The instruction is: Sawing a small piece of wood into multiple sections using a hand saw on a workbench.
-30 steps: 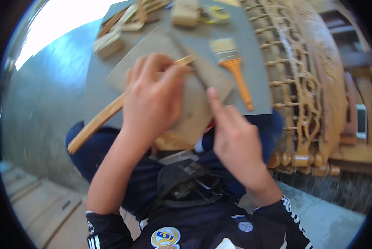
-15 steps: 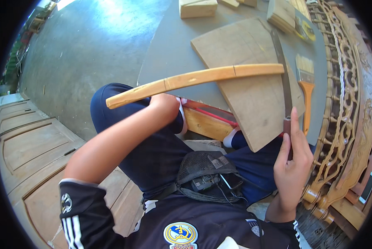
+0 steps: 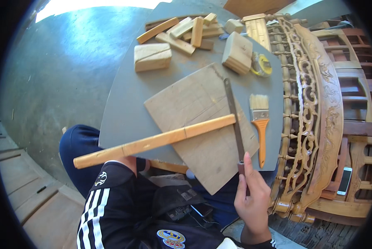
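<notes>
My right hand [image 3: 252, 197] is closed round the dark handle of a long flat metal file [image 3: 234, 120], index finger stretched along it. The file lies over a worn wooden board [image 3: 202, 108], its blade against the right end of a slender wooden strip [image 3: 152, 142]. That strip has pencil marks across it and slants over the board, its left end jutting past the table edge above my left knee. My left arm in its black sleeve [image 3: 105, 207] reaches forward beneath the strip; the left hand itself is hidden.
On the grey table [image 3: 123, 103] stand two wooden blocks [image 3: 152, 57], several loose wood pieces [image 3: 182, 33], a yellow tape measure [image 3: 261, 65] and an orange-handled paintbrush [image 3: 260, 128]. Carved wooden furniture [image 3: 331, 112] borders the right side, a phone [image 3: 344, 181] resting on it.
The view has shifted, bringing more of the table's far side into sight. My left forearm has gone mostly out of sight under the strip. My right hand still grips the file.
</notes>
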Tool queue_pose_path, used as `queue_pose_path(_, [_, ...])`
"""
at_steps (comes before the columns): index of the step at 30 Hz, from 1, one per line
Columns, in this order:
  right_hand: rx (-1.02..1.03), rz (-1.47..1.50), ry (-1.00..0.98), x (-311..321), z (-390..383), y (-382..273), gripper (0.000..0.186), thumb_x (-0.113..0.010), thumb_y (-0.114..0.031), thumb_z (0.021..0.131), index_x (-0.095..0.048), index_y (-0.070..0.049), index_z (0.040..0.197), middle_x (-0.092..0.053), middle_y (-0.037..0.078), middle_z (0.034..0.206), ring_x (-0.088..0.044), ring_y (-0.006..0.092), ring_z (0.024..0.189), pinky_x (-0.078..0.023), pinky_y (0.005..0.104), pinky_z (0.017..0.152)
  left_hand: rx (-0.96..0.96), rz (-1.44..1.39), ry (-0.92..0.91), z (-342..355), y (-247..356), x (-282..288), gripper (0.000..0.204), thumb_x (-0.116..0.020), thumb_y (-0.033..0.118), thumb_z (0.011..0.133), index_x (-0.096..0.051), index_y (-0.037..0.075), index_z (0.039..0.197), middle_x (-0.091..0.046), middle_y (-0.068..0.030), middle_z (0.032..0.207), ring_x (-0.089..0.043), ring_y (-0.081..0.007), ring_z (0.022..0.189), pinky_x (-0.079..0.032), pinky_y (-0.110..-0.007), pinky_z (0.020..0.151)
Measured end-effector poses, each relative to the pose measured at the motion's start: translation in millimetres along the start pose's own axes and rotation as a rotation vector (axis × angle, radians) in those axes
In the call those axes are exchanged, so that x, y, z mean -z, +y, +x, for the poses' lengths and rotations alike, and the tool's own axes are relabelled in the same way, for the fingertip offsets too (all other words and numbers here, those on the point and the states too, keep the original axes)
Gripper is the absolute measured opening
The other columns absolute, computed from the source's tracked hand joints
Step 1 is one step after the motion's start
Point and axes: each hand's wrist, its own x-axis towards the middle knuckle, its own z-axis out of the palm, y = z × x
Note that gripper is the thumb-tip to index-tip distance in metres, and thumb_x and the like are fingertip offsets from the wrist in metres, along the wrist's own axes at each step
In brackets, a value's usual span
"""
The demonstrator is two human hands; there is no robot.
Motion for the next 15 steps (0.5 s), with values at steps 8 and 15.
queue_pose_path(8, [-0.012, 0.003, -0.005, 0.1, 1.4, -1.6, 0.068, -0.065, 0.008, 0.090, -0.052, -0.008, 0.154, -0.067, 0.014, 0.089, -0.068, 0.0321, 0.070, -0.057, 0.0384, 0.064, -0.071, -0.056, 0.177, 62.0, 16.0, 27.2, 0.020, -0.069, 0.022, 0.083, -0.077, 0.011, 0.098, -0.077, -0.0107, 0.090, -0.074, -0.0300, 0.088, -0.055, -0.040, 0.078])
queue_pose_path(15, [-0.035, 0.000, -0.025, 1.3, -3.1, -2.5, 0.066, -0.065, 0.005, 0.092, -0.050, -0.007, 0.155, -0.065, 0.014, 0.088, -0.066, 0.0315, 0.071, -0.057, 0.0367, 0.069, -0.049, -0.029, 0.330, 74.1, -6.4, 57.9, 0.019, -0.069, 0.022, 0.083, -0.077, 0.011, 0.097, -0.077, -0.0112, 0.091, -0.074, -0.0305, 0.089, -0.055, -0.041, 0.079])
